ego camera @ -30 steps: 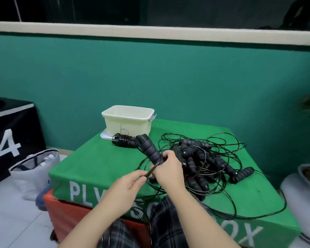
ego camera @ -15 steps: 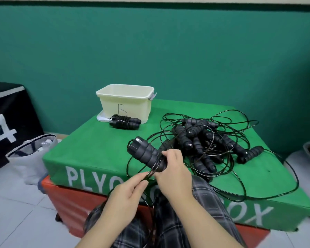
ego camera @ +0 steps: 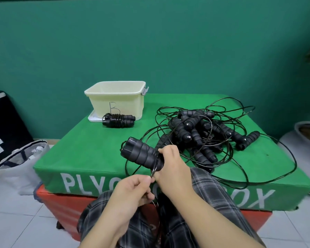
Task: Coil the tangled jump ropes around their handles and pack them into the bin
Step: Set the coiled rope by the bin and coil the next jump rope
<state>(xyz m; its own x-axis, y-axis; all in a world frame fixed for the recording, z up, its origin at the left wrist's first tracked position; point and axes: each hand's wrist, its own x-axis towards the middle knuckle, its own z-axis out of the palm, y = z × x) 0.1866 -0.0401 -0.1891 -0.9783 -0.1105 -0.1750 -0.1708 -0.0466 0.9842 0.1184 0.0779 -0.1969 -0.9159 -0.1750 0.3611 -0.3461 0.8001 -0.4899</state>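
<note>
My right hand [ego camera: 172, 167] grips a pair of black ribbed jump-rope handles [ego camera: 141, 154] held together, their butt ends pointing up and left. Just below, my left hand [ego camera: 132, 190] pinches the thin black cord [ego camera: 153, 171] where it leaves the handles. A tangled pile of black handles and cord [ego camera: 204, 133] lies on the right half of the green box top. One coiled rope bundle [ego camera: 117, 119] rests in front of the cream bin [ego camera: 115, 101], which is marked B and stands on its white lid at the back left.
The green plyo box [ego camera: 89, 149] sits on a red one [ego camera: 64, 206] against a teal wall. Loose cord loops [ego camera: 283, 174] hang over the box's right front edge. A grey tote bag [ego camera: 20, 165] stands on the floor at left, a grey vessel [ego camera: 304, 153] at right.
The handles have come down and nearer to me in my right hand. My left hand has stayed on the cord just below them. The view has tilted downward.
</note>
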